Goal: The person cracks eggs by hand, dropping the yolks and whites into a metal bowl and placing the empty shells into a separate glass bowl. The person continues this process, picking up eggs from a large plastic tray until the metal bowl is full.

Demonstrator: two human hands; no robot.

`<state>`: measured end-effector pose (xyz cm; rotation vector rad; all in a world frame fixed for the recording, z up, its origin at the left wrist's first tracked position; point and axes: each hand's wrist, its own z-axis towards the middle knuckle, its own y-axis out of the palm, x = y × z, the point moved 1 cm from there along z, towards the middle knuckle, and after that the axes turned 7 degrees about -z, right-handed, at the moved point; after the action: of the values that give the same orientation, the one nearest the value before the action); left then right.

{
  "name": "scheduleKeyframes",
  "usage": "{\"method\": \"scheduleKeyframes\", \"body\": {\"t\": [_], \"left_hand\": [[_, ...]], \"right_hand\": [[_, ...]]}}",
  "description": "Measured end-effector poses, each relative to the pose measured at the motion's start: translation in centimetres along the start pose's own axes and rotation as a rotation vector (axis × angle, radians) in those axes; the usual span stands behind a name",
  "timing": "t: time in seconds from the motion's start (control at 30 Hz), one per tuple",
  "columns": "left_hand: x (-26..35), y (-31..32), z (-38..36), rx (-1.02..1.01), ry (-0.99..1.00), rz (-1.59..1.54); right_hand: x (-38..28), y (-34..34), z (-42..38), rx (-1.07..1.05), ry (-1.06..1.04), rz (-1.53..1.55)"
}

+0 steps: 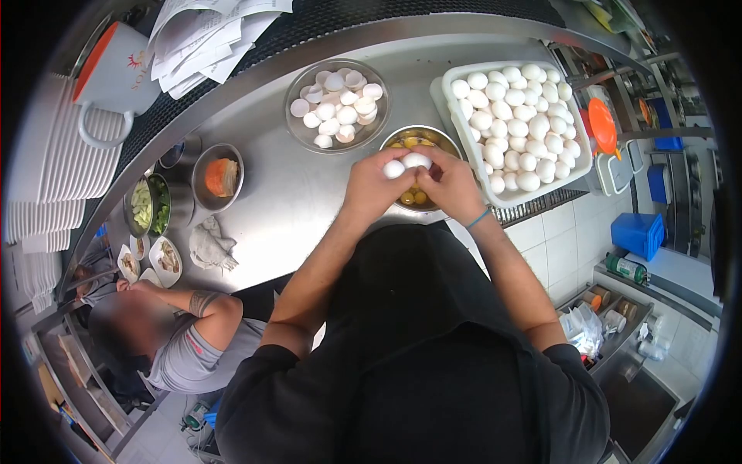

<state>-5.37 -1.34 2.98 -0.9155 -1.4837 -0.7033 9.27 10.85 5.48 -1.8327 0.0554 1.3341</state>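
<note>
My left hand point(373, 184) is closed round a white egg point(393, 169), its fingers curled over the near side of a metal bowl. My right hand point(450, 186) grips another white egg point(418, 161), with the thumb and fingertips on it. The two eggs are side by side, close together above the bowl point(442, 132). Several raw yolks point(407, 198) show in that bowl, partly hidden by both hands. Beyond my left hand, a wide metal bowl point(296, 138) holds a heap of empty eggshells point(337, 108). Right of my right hand, a white tray point(451, 100) is filled with whole eggs point(519, 127).
A steel counter point(263, 147) runs under everything. At left are a bowl of orange food point(222, 178), a grey cloth point(211, 243) and containers of chopped greens point(159, 203). A co-worker point(197, 340) stands at my left. Plates point(62, 155) and a mug point(116, 73) sit on the shelf.
</note>
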Motion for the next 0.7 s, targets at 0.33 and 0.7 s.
{"method": "scheduleKeyframes", "body": {"t": [0.33,0.7], "left_hand": [[0.7,0.4,-0.2,0.04,-0.012,0.031],[-0.2,-0.2,-0.1,0.019,0.017,-0.032]], "right_hand": [[0.4,0.0,0.1,0.018,-0.054,0.005],[0.5,-1.3,0.2,-0.067,-0.106,0.007]]}}
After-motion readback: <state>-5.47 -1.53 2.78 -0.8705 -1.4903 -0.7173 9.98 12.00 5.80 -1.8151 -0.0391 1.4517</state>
